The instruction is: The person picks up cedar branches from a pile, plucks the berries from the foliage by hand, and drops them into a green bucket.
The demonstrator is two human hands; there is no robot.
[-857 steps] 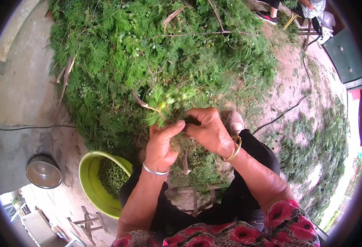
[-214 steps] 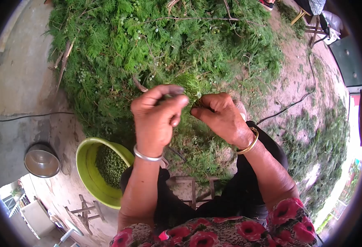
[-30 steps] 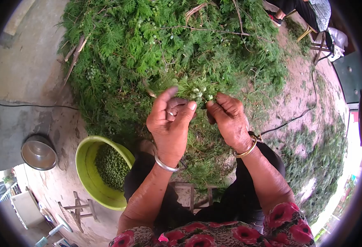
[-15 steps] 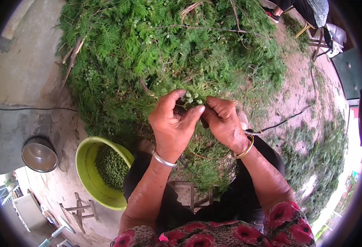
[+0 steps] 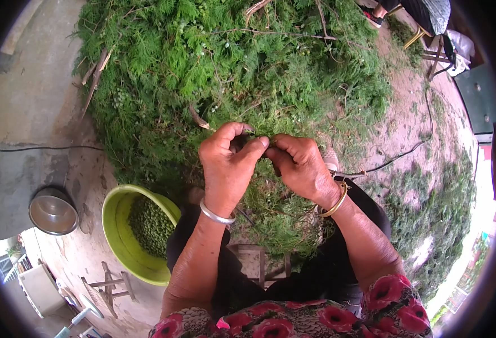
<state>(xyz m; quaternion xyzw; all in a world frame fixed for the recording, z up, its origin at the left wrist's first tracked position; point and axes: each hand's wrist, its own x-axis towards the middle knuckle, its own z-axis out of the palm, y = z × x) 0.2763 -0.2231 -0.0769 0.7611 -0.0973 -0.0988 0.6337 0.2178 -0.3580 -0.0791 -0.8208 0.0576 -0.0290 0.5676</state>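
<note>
My left hand (image 5: 227,166) is closed, thumb and forefinger pinched together, above the edge of the evergreen heap (image 5: 203,62). Right beside it, my right hand (image 5: 305,167) is closed too, its fingertips meeting my left thumb. Between them is an evergreen sprig (image 5: 253,133), mostly hidden by the fingers; its green cones do not show now. Below and left of my hands stands a yellow-green bucket (image 5: 115,239), partly filled with small green cones (image 5: 151,226).
A steel bowl (image 5: 54,211) and a small wooden stool (image 5: 110,287) stand at the left. A dark cable (image 5: 400,160) runs over the ground on the right, where more cut greenery (image 5: 439,214) lies. Another person's foot (image 5: 373,18) shows at the top right.
My left thumb has slid up and over the pale green cones that showed between my fingers. Both hands have shifted slightly to the left, fingertips closer together.
</note>
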